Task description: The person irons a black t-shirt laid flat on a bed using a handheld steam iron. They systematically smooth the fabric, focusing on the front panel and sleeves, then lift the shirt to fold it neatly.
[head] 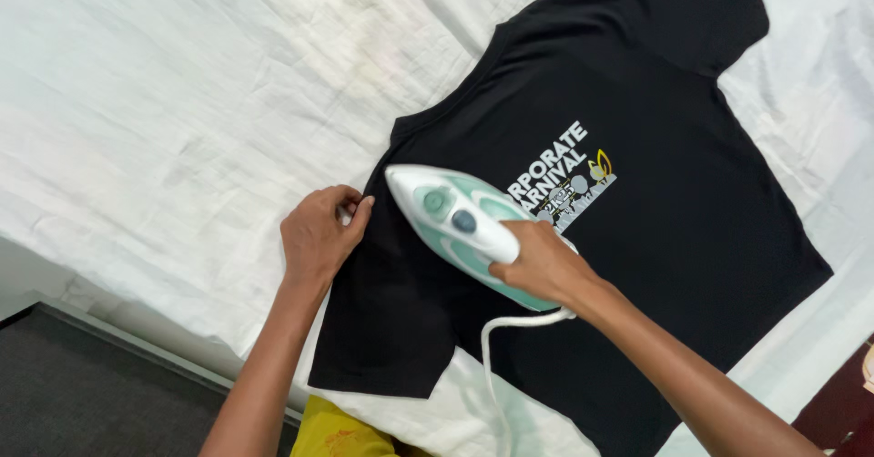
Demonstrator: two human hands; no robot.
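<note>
A black T-shirt with a pale printed design on it lies spread flat on a white sheet. My right hand grips the handle of a white and green iron, which rests on the shirt near the sleeve, its tip pointing to the upper left. My left hand pinches the edge of the shirt's sleeve at the shoulder, fingers closed on the cloth. The iron's white cord trails down toward me.
The wrinkled white sheet covers a wide flat surface whose edge runs along the lower left, above a dark grey floor. A bit of yellow cloth shows at the bottom. A dark reddish area sits at the lower right corner.
</note>
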